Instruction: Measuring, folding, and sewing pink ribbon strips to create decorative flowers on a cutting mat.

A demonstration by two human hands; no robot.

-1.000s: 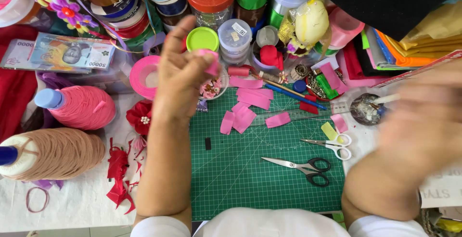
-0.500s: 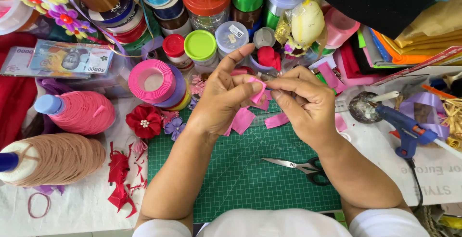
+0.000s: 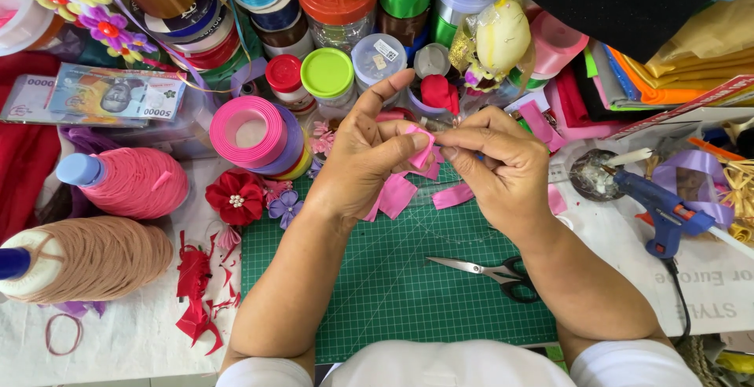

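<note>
Left hand (image 3: 365,159): we record it raised over the far edge of the green mat (image 3: 377,293), forearm running up from the near edge of the bench (image 3: 126,340). Index finger extended and pointing away; thumb and remaining fingers closed on a small folded pink ribbon piece (image 3: 421,147).

Right hand (image 3: 503,171): forearm enters from the near right, wrist bent inward. Thumb and forefinger pinch the same ribbon piece from the right side; the other fingers curl under. Both hands meet fingertip to fingertip, above the mat's far edge, near the bench's middle.

Loose pink strips (image 3: 454,195): we note several lying on the mat directly beneath the hands, partly hidden by them.

Scissors (image 3: 491,273): closed, flat on the mat, near the right forearm, black handles toward the right.

Glue gun (image 3: 658,206): blue, resting toward the right edge of the bench, well apart from the right hand.

Pink ribbon roll (image 3: 250,132): stacked on other rolls, just left of the left hand.

Red fabric flower (image 3: 234,197): beside the mat's far left corner, with red scraps (image 3: 195,293) along the mat's left edge.

Thread cones (image 3: 129,183): two, lying on their sides at the left edge of the bench, one pink, one tan.

Jars and ribbon spools (image 3: 330,10): we list them crowded along the far edge.
</note>
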